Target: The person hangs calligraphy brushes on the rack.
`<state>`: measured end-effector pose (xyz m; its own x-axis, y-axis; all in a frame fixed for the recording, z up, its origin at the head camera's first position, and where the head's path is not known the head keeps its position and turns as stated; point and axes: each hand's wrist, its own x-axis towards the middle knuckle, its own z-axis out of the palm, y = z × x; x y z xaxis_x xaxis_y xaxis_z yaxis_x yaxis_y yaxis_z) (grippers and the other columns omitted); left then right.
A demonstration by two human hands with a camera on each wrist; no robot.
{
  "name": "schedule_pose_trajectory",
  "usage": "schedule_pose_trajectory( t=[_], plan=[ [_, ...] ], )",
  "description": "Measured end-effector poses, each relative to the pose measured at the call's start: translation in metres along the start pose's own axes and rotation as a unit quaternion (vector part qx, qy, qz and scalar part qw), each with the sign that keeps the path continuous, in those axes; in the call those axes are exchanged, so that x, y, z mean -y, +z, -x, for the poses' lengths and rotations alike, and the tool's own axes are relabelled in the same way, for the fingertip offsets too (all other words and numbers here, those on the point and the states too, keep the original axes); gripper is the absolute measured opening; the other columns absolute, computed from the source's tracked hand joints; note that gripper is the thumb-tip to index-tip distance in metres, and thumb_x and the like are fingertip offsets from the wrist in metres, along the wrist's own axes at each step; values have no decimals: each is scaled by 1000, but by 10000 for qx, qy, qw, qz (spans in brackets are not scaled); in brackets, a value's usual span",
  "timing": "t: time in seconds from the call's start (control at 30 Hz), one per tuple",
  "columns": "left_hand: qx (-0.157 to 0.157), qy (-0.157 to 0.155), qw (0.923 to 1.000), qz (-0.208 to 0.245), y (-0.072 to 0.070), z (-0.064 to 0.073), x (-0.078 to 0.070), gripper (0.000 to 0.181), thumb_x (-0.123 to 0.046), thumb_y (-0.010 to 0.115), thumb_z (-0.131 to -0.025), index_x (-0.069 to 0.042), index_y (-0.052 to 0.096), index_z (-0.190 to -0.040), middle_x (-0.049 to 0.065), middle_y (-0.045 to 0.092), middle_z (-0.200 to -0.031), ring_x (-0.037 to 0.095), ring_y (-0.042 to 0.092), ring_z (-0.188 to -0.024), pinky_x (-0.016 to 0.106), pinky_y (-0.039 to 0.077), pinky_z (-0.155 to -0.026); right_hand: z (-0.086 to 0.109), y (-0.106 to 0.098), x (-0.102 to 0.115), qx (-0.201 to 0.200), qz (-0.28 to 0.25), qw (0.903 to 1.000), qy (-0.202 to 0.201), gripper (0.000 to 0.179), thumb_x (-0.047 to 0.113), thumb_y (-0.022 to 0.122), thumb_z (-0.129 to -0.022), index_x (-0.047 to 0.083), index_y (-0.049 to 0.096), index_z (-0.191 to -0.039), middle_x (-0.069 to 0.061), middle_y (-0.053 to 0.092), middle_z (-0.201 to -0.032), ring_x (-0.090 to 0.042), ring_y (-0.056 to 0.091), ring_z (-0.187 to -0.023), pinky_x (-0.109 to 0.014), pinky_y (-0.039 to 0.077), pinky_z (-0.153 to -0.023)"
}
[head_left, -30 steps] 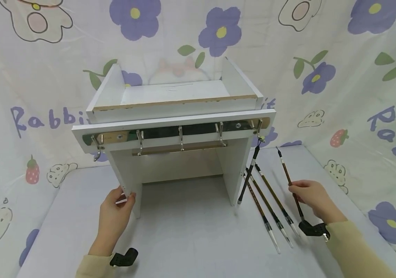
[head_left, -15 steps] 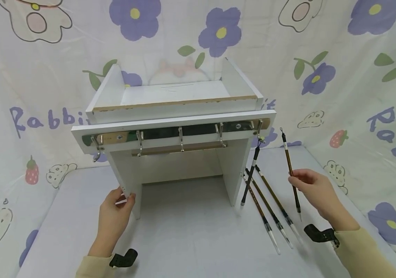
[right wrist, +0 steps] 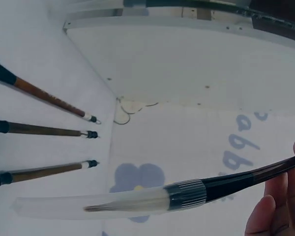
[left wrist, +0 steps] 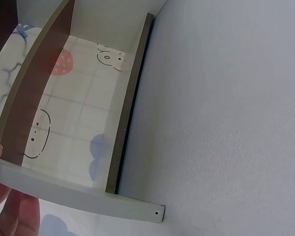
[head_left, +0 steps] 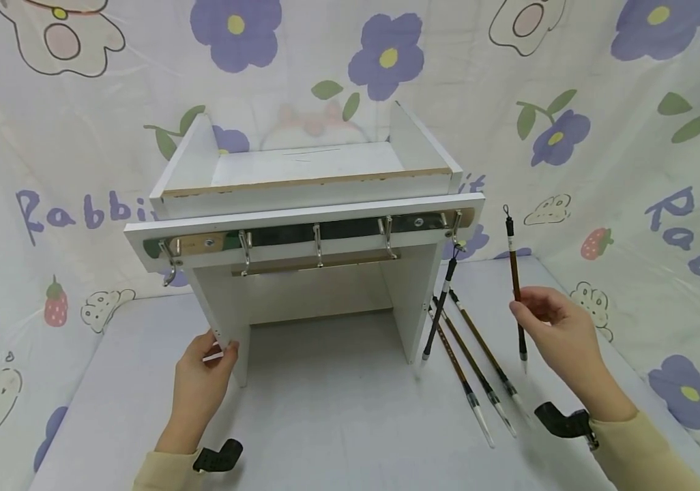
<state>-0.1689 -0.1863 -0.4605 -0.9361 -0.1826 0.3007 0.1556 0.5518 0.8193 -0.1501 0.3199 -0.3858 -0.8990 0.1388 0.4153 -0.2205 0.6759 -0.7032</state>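
Note:
My right hand [head_left: 561,341] pinches a calligraphy brush [head_left: 514,273] by its handle, held upright with the hanging loop on top. In the right wrist view, a clear cap covers the bristles of this brush [right wrist: 137,204]. My left hand [head_left: 202,382] grips the front edge of the left side panel of a white shelf stand [head_left: 319,204], thumb on one face and fingers on the other. Another black-handled brush [head_left: 439,310] hangs by its loop from the rightmost metal hook [head_left: 457,228]. Three more brushes [head_left: 479,334] lie side by side on the table, right of the stand.
A metal rail with several hooks [head_left: 317,244] runs along the stand's front board; the other hooks bear nothing. The white table [head_left: 338,423] reaches to a printed cloth [head_left: 602,170] behind and at the sides.
My right hand has lifted the brush from the table and turned it more upright, with its loop end now higher. My left hand stays on the stand's panel.

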Motion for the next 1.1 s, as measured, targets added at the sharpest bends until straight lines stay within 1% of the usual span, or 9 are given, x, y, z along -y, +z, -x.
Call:
schedule_pose_trajectory(
  t=[0.23, 0.33, 0.4, 0.53, 0.63, 0.7, 0.87, 0.93, 1.1],
  plan=[
    [-7, 8, 10000, -34, 1, -1, 1, 35, -18, 64, -94, -11, 61, -128, 4, 62, -114, 24, 64, -100, 36, 56, -80, 4, -2, 10, -268, -213, 9988, -356, 22, 16, 69, -91, 7, 66, -112, -5, 66, -95, -6, 58, -82, -12, 44, -71],
    [-10, 9, 10000, -28, 2, -1, 2, 35, -19, 64, -94, -11, 61, -128, 4, 62, -114, 23, 64, -100, 35, 56, -80, 6, -1, 15, -429, -316, 9966, -625, 21, 8, 70, -89, 6, 66, -110, -5, 66, -94, -6, 58, -81, -11, 43, -70],
    [-14, 1, 10000, -15, 2, -1, 2, 35, -20, 64, -94, -11, 61, -128, 4, 62, -113, 23, 63, -100, 35, 56, -80, 8, 0, 22, -558, -349, 9937, -903, 21, 1, 71, -86, 4, 67, -107, -4, 65, -92, -6, 57, -80, -12, 43, -70],
    [-13, 5, 10000, -13, 2, 0, 3, 36, -21, 63, -95, -11, 61, -129, 4, 62, -113, 23, 63, -99, 36, 56, -80, 15, 0, 48, -800, -367, 9830, -1609, 24, -12, 71, -79, -4, 67, -101, -8, 64, -86, -3, 55, -79, -13, 43, -70],
    [2, 25, 10000, -26, 2, 0, 3, 37, -22, 63, -95, -11, 60, -129, 4, 62, -113, 23, 63, -100, 37, 56, -81, 19, -1, 67, -891, -373, 9736, -2069, 26, -17, 70, -74, -7, 66, -98, -12, 64, -85, -3, 54, -78, -14, 44, -71],
    [3, 29, 10000, -26, 1, 0, 3, 37, -22, 63, -95, -11, 60, -130, 4, 61, -113, 23, 63, -100, 38, 56, -81, 20, -1, 74, -910, -438, 9679, -2300, 27, -18, 69, -73, -8, 66, -97, -12, 65, -84, -4, 54, -78, -14, 44, -72],
    [1, 27, 10000, -25, 2, 1, 3, 37, -23, 63, -95, -11, 60, -130, 4, 61, -113, 24, 63, -99, 37, 56, -80, 20, 3, 78, -916, -606, 9542, -2782, 27, -17, 68, -70, -6, 67, -95, -12, 66, -83, -7, 55, -77, -16, 44, -70],
    [15, 38, 10000, -14, 2, 1, 3, 36, -23, 62, -95, -10, 60, -129, 5, 62, -113, 24, 64, -99, 38, 56, -80, 20, 5, 79, -902, -617, 9495, -2940, 24, -14, 67, -72, -6, 68, -95, -11, 66, -83, -7, 54, -76, -17, 44, -70],
    [17, 76, 10000, 10, 0, 1, 1, 34, -21, 62, -95, -10, 61, -127, 5, 62, -113, 25, 64, -99, 38, 56, -79, 21, 11, 80, -846, -637, 9373, -3320, 17, -1, 65, -80, -7, 68, -95, -11, 66, -82, -11, 55, -74, -16, 43, -70]
  ],
)
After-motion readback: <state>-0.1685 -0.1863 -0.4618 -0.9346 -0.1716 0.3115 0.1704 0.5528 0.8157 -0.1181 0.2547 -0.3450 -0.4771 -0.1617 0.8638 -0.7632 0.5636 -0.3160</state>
